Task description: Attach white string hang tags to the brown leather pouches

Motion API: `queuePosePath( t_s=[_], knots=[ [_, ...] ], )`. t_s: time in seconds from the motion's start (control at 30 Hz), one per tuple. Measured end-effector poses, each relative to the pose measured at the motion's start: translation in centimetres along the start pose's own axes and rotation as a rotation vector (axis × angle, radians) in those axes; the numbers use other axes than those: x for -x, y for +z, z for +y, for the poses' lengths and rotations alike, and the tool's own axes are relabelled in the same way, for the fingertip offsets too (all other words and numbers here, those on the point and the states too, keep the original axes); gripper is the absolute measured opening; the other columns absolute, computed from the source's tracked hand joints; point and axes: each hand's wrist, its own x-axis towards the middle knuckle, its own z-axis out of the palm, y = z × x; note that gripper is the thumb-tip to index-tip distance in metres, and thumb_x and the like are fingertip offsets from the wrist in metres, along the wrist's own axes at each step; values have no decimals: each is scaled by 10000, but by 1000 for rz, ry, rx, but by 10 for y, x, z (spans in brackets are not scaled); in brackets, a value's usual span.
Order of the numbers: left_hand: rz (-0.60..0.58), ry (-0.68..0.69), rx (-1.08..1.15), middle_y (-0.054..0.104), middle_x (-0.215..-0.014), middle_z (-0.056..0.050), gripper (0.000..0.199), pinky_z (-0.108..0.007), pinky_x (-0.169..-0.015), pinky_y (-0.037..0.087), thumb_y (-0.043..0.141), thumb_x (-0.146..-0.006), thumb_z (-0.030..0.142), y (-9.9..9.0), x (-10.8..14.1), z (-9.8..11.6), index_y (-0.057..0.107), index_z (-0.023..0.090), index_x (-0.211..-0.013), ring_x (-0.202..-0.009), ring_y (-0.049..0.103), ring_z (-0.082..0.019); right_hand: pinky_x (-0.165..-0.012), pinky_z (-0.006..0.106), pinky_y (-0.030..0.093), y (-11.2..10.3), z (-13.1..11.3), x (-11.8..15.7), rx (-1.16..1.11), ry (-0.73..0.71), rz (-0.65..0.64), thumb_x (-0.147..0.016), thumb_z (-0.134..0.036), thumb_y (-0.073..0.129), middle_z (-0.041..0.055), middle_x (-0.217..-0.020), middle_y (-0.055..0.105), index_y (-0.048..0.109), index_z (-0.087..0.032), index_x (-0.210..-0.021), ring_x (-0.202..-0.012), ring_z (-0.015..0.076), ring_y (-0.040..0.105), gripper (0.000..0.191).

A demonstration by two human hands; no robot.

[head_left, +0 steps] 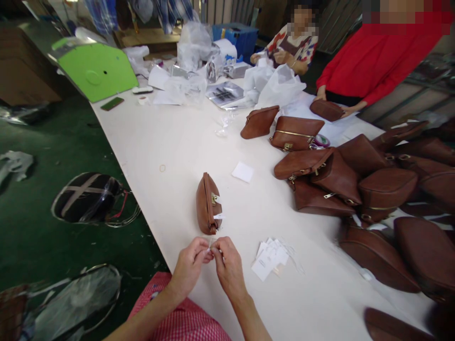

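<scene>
Both hands meet at the near side of the white table (170, 189), just below a small brown bag (205, 203). My left hand (192, 263) pinches a thin white string, its fingers closed. Fingertips of my right hand (227, 263) are pressed together on the same string, touching the left ones. The bag stands upright with a gold clasp, and a white tag (219, 216) hangs at its near end. To the right of my right hand lies a loose pile of white tags (270, 258) with strings. A white paper square (243, 172) lies beyond the bag.
Many brown bags (387, 189) are heaped on the right. Two people stand across the table; one in red (373, 61) holds a brown bag (326, 110). Plastic bags (280, 87) and a green panel (95, 71) are at the far end. Wrapped items lie on the floor.
</scene>
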Motion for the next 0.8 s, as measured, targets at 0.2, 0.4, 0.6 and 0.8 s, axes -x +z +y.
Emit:
queuePosePath(
  t_s=[0.2, 0.4, 0.6, 0.8],
  knots=[
    [-4, 0, -19, 706, -758, -20, 151, -341, -750, 585, 517, -820, 328, 0, 0, 3, 559, 192, -869, -749, 702, -190, -691, 291, 391, -1, 1, 0, 15, -7, -10, -954, -231, 423, 0, -771, 524, 518, -221, -751, -759, 171, 512, 224],
    [-1, 30, -70, 702, -731, -14, 134, -309, -717, 570, 505, -827, 320, 0, 0, 3, 560, 201, -852, -716, 690, -178, -701, 288, 390, 0, 5, 1, 105, -40, -62, -950, -176, 416, 10, -791, 524, 506, -214, -764, -772, 173, 507, 210],
    [-31, 75, -170, 697, -724, -20, 144, -277, -682, 548, 474, -849, 322, -2, 1, 3, 563, 210, -830, -687, 675, -171, -649, 296, 387, -2, 5, -1, 424, -198, -84, -907, -83, 415, 45, -789, 572, 570, -202, -780, -762, 199, 504, 233],
    [-34, 23, -110, 694, -696, -11, 228, -291, -666, 544, 536, -810, 438, -3, 0, 8, 541, 216, -866, -657, 663, -178, -647, 270, 451, 3, -1, 3, 173, -81, -30, -947, -213, 475, 19, -745, 613, 633, -228, -786, -713, 174, 577, 226]
  ],
)
